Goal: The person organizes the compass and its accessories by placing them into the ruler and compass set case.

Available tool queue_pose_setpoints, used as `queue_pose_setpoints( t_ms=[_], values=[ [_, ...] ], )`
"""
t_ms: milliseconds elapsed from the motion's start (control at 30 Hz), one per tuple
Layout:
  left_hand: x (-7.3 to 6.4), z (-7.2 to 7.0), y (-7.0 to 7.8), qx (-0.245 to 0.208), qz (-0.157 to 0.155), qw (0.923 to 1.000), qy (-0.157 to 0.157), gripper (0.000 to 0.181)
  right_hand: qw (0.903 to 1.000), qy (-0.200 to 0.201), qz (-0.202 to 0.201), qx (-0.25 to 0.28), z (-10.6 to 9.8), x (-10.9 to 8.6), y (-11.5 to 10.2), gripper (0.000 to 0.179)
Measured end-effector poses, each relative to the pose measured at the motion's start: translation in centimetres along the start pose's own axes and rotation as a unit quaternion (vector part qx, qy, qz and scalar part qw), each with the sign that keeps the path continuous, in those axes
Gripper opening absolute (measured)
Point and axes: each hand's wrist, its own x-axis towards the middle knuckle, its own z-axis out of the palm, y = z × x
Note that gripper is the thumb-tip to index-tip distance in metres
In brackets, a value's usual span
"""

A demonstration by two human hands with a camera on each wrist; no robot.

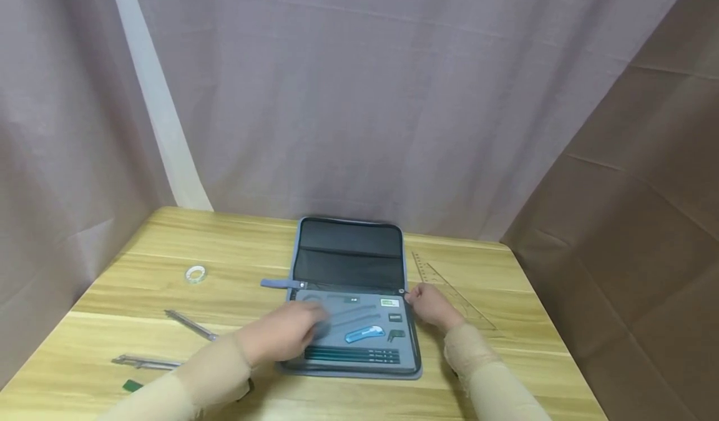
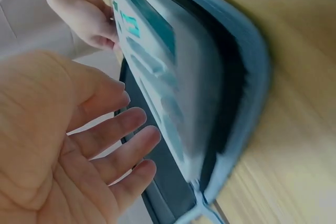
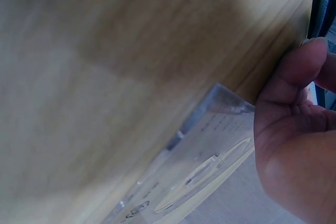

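An unfolded zippered case [image 1: 351,265] of blue-grey fabric with black lining lies flat on the wood-patterned table [image 1: 528,358], its long axis running away from the person, lid half far, tray half near. The near half carries a flat grey foam insert [image 1: 337,341], wider than deep. Two empty slots slant across its middle, rising to the right. Below them sit a light-blue plastic utility cutter [image 1: 365,333] and a row of dark-green pencils [image 1: 354,354] lying left to right; a white-and-green eraser [image 1: 390,303] sits at the far right.

The left hand [image 1: 288,330], blurred in the head view, comes from the near left over the insert's left part, so the slots lie just right of its fingertips; it is the nearer hand to them. Its fingers are loosely spread and grasp nothing; whether they touch the foam I cannot tell. The right hand [image 1: 434,307] pinches the case's right edge near the fold, thumb against curled fingers.

Farther out, a clear plastic set square [image 1: 460,295] lies beside the right hand; leftward are slim metal tools [image 1: 191,325] and, beyond, a white tape ring [image 1: 195,280].
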Motion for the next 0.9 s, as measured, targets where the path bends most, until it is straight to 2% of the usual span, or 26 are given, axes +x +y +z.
queue_pose_setpoints(
  t_ms=[100, 200, 367, 467, 667, 800, 900],
  values=[
    [-1.0, -0.4, -0.7, 0.003, 0.002, 1.0000, 0.004, 0.027, 1.0000, 0.001, 0.002, 0.001, -0.1, 0.0, 0.0, 0.021],
    [-2.3, -0.7, -1.6, -0.013, -0.007, 0.9999, -0.001, 0.024, 1.0000, 0.002, 0.001, -0.002, -0.1, 0.0, 0.0, 0.021],
    [-5.2, -1.6, -3.6, -0.033, -0.028, 0.9991, 0.004, 0.025, 1.0000, 0.000, -0.005, -0.002, 0.0, -0.1, -0.2, 0.023],
    [-7.2, -2.4, -5.2, -0.021, -0.041, 0.9989, 0.012, 0.026, 1.0000, -0.001, -0.006, -0.002, 0.0, -0.1, -0.3, 0.023],
    [-10.7, -4.3, -8.3, 0.006, -0.101, 0.9948, -0.001, 0.026, 1.0000, 0.000, -0.005, -0.007, -0.1, -0.2, -0.3, 0.023],
    [-12.3, -4.7, -9.6, 0.015, -0.104, 0.9945, -0.001, 0.017, 0.9999, 0.000, 0.000, -0.013, -0.2, -0.3, 0.0, 0.023],
    [-13.1, -4.5, -10.0, 0.021, -0.101, 0.9947, -0.002, 0.020, 0.9999, -0.001, 0.009, -0.011, -0.2, -0.4, 0.1, 0.024]
  ],
)
